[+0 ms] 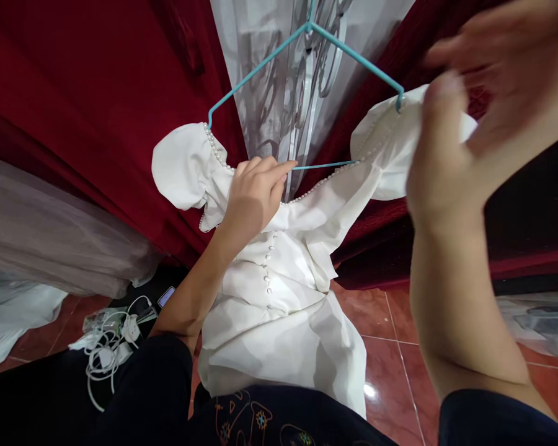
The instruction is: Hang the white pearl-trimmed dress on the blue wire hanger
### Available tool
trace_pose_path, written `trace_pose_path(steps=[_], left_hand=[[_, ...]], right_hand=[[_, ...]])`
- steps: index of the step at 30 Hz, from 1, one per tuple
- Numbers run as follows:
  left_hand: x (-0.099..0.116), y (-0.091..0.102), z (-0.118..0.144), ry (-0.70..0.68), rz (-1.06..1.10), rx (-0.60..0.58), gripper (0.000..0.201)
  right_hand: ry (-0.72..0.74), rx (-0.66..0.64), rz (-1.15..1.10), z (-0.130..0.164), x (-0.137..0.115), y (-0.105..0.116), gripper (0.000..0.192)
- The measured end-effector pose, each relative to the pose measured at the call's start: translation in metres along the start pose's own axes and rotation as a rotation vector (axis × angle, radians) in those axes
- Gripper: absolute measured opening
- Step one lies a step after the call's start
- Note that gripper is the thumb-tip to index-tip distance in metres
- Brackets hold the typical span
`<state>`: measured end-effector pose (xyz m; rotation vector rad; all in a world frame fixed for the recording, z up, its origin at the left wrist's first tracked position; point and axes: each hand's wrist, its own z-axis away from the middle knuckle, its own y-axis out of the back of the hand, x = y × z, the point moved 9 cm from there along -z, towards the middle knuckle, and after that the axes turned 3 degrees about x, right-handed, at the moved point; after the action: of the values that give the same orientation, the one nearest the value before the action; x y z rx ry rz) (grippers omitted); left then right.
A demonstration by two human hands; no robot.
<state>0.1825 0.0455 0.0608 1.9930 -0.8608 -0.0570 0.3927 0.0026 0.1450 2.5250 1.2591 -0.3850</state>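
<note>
A white dress (283,347) hangs in front of me on a thin turquoise hanger (353,54). Pearl-like beads line its neckline, its sleeves are puffed, and a row of small buttons runs down the bodice. My left hand (255,192) is closed on the neckline, left of centre, beside the hanger's lower bar. Raised at the upper right, my right hand (451,164) is blurred by motion, with thumb and fingers apart and nothing seen in it. It partly covers the dress's right sleeve; whether it touches the cloth, I cannot tell.
Dark red curtains (97,80) hang behind, with sheer white fabric (260,68) and pale hangers between them. White cables (105,353) and a phone (166,297) lie on a black surface at lower left. Red tiles (385,371) cover the floor.
</note>
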Motion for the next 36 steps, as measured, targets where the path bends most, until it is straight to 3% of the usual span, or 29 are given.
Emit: trace_pose_path(steps=[2,4,8,11,14,16,18,22,26,29,31,36], left_hand=[[0.001,0.001,0.002,-0.007,0.005,0.004,0.042],[0.001,-0.001,0.003,-0.018,0.01,0.022,0.042],[0.0,-0.005,0.003,-0.12,0.082,0.113,0.039],[-0.014,0.018,0.003,-0.192,0.14,0.368,0.038],[-0.052,0.056,0.009,-0.145,0.076,0.747,0.034],[-0.078,0.071,0.009,-0.11,0.018,0.872,0.03],[-0.096,0.079,0.003,-0.136,0.065,0.875,0.027],[-0.113,0.094,-0.008,-0.149,0.319,0.847,0.045],[-0.127,0.113,-0.014,0.053,0.39,0.852,0.054],[-0.148,0.123,-0.001,0.239,0.402,0.908,0.053],[-0.163,0.118,0.009,0.377,0.387,0.828,0.046],[-0.18,0.081,0.029,0.615,0.395,0.394,0.028]], right_hand=[[0.147,-0.17,0.044,0.03,-0.014,-0.03,0.026],[0.142,-0.361,0.178,0.064,-0.002,-0.064,0.03],[0.146,-0.273,0.322,0.097,0.017,-0.078,0.033],[0.102,-0.193,0.304,0.097,0.02,-0.077,0.027],[0.09,-0.142,0.292,0.095,0.014,-0.082,0.023],[0.095,-0.117,0.264,0.097,0.01,-0.087,0.024],[0.089,-0.105,0.243,0.1,0.01,-0.091,0.026],[0.088,-0.122,0.223,0.102,0.013,-0.087,0.029],[0.109,-0.162,0.212,0.096,0.019,-0.078,0.03],[0.091,-0.202,0.168,0.092,0.026,-0.077,0.029],[0.067,-0.208,0.164,0.091,0.032,-0.077,0.028],[0.04,-0.179,0.202,0.089,0.038,-0.069,0.024]])
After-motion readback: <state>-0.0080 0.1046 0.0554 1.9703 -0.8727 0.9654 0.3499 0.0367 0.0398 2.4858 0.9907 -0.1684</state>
